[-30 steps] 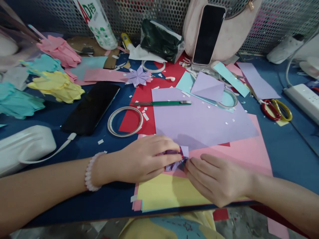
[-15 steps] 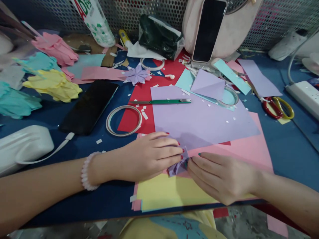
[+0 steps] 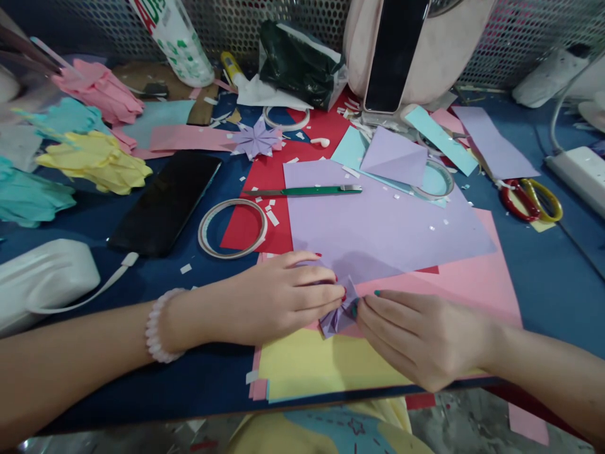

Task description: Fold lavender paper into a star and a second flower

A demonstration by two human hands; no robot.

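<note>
A small folded purple paper piece (image 3: 336, 320) lies between my hands, over pink (image 3: 486, 290) and yellow sheets (image 3: 302, 369). My left hand (image 3: 278, 296) comes from the left, palm down, its fingertips closed on the piece's left side. From the right, my right hand (image 3: 420, 331) pinches the piece's right edge with its fingers together. Part of the piece is hidden under my fingers. Just beyond lies a large purple sheet (image 3: 378, 221) with a green craft knife (image 3: 321, 190) across it.
Tape rings (image 3: 202, 233), a black phone (image 3: 165, 205) and a white charger (image 3: 51, 274) lie left. A purple paper star (image 3: 258, 139) sits farther back. Scissors (image 3: 520, 200) and a power strip (image 3: 579, 170) are at the right; a phone (image 3: 394, 57) stands behind.
The view has shifted slightly. My left fingers have drawn back a little to the left, showing more of the purple piece. My right hand keeps its pinch.
</note>
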